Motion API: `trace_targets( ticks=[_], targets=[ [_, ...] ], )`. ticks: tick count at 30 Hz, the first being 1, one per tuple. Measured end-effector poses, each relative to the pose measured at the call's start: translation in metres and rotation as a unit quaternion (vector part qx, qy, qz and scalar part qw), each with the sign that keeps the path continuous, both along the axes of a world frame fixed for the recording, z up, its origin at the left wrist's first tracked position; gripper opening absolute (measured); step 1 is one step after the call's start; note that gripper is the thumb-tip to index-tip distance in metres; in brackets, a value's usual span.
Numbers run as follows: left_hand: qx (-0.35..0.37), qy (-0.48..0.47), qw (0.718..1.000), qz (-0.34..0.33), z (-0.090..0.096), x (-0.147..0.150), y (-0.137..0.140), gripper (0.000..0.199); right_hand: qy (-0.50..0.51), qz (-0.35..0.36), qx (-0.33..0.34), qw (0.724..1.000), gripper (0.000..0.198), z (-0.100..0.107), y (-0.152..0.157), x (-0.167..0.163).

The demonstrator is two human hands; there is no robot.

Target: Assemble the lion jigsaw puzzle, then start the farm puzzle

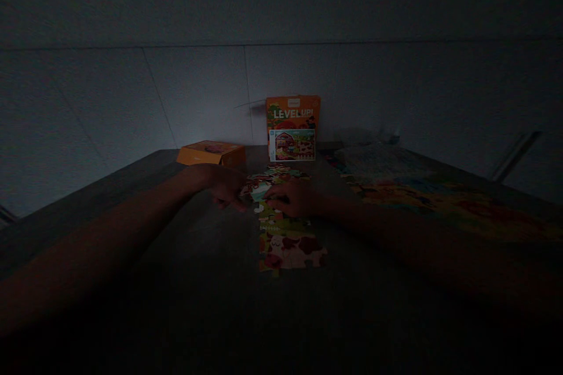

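In the dim head view, a partly joined jigsaw puzzle (292,249) lies on the table, with a cow at its near end. My right hand (297,198) is over its upper part, fingers curled in a pinch at the edge of a pale puzzle piece (259,190). How firmly they grip it is hard to see in the dark. To the left, my left hand (226,187) has its fingers apart and pointing down, close to the loose puzzle pieces (277,171) heaped beyond the joined part. Nothing shows in my left hand.
Behind the pieces, an orange "LEVEL UP!" box (293,104) stands upright with a farm picture card (292,146) against it. An open orange box part (200,155) lies at the back left. Colourful printed sheets (422,199) and clear plastic wrapping (378,158) cover the right side.
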State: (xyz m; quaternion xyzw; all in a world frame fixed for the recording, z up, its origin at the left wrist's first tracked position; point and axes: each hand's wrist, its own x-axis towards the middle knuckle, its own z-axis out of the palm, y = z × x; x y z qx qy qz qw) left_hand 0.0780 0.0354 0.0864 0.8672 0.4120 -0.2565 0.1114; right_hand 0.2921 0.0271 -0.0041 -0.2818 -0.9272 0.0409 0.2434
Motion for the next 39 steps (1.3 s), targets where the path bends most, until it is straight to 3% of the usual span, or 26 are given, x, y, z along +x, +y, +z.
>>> trace_targets(
  ticks=[8,12,15,19,26,33,39],
  targets=[
    [-0.014,-0.019,1.0,-0.018,0.0,0.009,-0.009,0.054,0.008,-0.004,-0.004,1.0,0.025,-0.001,0.001,0.0],
    [-0.02,-0.026,0.998,-0.059,0.007,0.018,-0.024,0.056,0.032,0.018,-0.027,0.999,0.026,-0.001,0.004,0.0],
    [-0.017,-0.028,0.996,-0.084,0.012,0.026,-0.038,0.056,0.087,0.047,-0.086,0.991,0.028,-0.002,0.009,0.002],
    [-0.015,-0.009,0.997,-0.07,0.015,0.031,-0.046,0.056,0.177,0.061,-0.207,0.96,0.027,-0.002,0.016,0.005],
    [0.011,-0.005,0.998,-0.059,0.008,0.019,-0.03,0.05,0.21,0.08,-0.283,0.932,0.033,0.003,0.014,0.008],
    [0.125,-0.075,0.985,-0.096,0.009,0.014,-0.016,0.024,0.23,0.103,-0.302,0.919,0.03,0.001,0.016,0.009],
    [0.132,-0.121,0.978,-0.11,0.007,0.021,-0.016,0.013,0.24,0.108,-0.311,0.913,0.029,-0.001,0.017,0.009]
  ],
)
